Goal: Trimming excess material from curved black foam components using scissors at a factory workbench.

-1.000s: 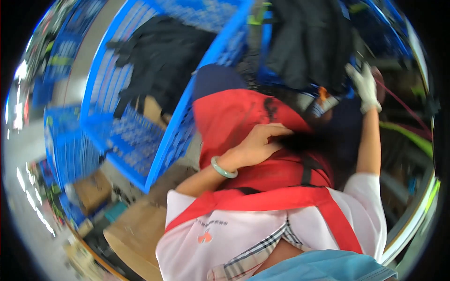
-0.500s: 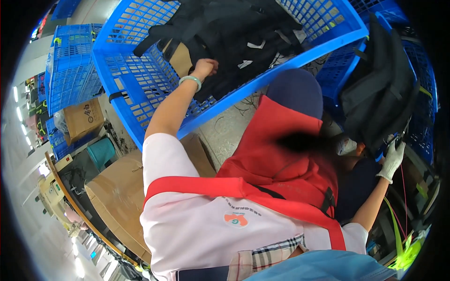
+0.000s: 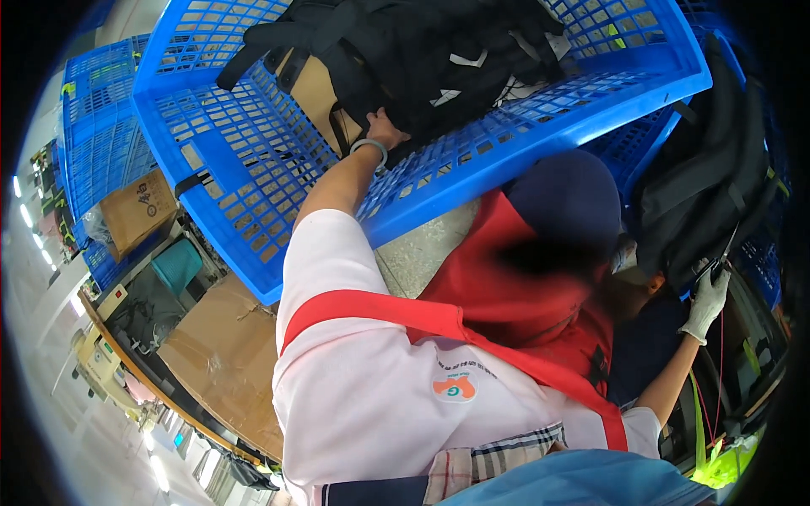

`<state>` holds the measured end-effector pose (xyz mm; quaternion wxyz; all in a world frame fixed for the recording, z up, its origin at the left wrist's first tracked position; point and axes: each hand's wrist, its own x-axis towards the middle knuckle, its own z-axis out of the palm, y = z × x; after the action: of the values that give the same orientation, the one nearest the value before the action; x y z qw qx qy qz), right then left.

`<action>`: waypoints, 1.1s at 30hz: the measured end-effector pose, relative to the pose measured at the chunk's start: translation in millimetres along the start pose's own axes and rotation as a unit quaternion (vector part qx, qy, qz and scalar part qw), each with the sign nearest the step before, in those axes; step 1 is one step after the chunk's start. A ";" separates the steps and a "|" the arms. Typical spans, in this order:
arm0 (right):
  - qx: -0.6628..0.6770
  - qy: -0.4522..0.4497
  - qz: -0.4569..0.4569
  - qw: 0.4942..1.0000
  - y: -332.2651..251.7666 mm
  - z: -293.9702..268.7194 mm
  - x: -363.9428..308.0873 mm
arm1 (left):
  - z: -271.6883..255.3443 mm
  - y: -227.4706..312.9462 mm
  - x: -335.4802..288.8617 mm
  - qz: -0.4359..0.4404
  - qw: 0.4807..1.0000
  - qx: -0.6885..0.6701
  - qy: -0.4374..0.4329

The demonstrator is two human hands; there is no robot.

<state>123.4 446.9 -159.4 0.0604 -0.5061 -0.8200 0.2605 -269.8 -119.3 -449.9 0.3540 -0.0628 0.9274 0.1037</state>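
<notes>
My bare left hand (image 3: 386, 133), with a pale bangle at its wrist, reaches into a large blue plastic basket (image 3: 240, 282). Its fingers curl into the edge of a black fabric bag (image 3: 371, 51), and their tips are partly hidden in the dark cloth. Straps and white tags show on the heaped black bags. On the right, my right hand (image 3: 707, 305) wears a white glove and is closed round the dark handles of scissors (image 3: 731, 243), blades upward. Just beside them a black padded bag (image 3: 704, 177) hangs over another blue basket.
A tan piece of cardboard (image 3: 312, 101) lies in the basket beside the bags. Stacked blue crates (image 3: 101, 118) and a printed carton (image 3: 139, 211) stand at the left. A big cardboard box (image 3: 224, 358) is near my left side, by a sewing table's curved edge (image 3: 126, 358).
My left hand has moved from hovering loosely over the bags to pressing into the black cloth. The view has shifted slightly. My right hand keeps the scissors by the hanging bag.
</notes>
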 end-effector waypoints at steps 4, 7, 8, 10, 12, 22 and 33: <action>0.072 -0.023 0.026 0.997 -4.4 -2.0 -2.7 | -25.2 -22.7 22.9 0.017 0.993 0.120 -0.017; 0.029 -0.031 -0.007 0.999 -36.4 11.0 -4.5 | -23.3 -80.7 29.7 -0.041 0.994 -0.055 -0.089; -0.039 -0.018 -0.009 0.999 -45.7 7.4 -9.9 | -21.0 -67.0 26.6 -0.031 0.994 -0.055 -0.095; 0.059 -0.015 0.002 0.998 -18.6 -0.8 -7.0 | -23.9 -31.8 12.5 0.091 0.964 0.028 -0.249; 0.094 -0.015 -0.004 0.995 -1.8 0.2 -0.4 | -55.3 -14.4 -3.8 0.110 0.964 0.023 -0.239; 0.127 0.013 -0.171 0.977 1.8 -2.8 -27.3 | -225.4 54.2 -265.9 0.063 0.741 -0.579 -0.334; 0.492 -0.263 -0.027 0.829 -168.8 8.6 -192.0 | -136.9 102.1 -421.3 0.341 0.618 -0.639 -0.306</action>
<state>77.8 218.9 -52.7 0.0908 -0.2992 -0.5816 0.7510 -64.9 -34.5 -53.0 0.4267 0.0830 0.4202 0.7965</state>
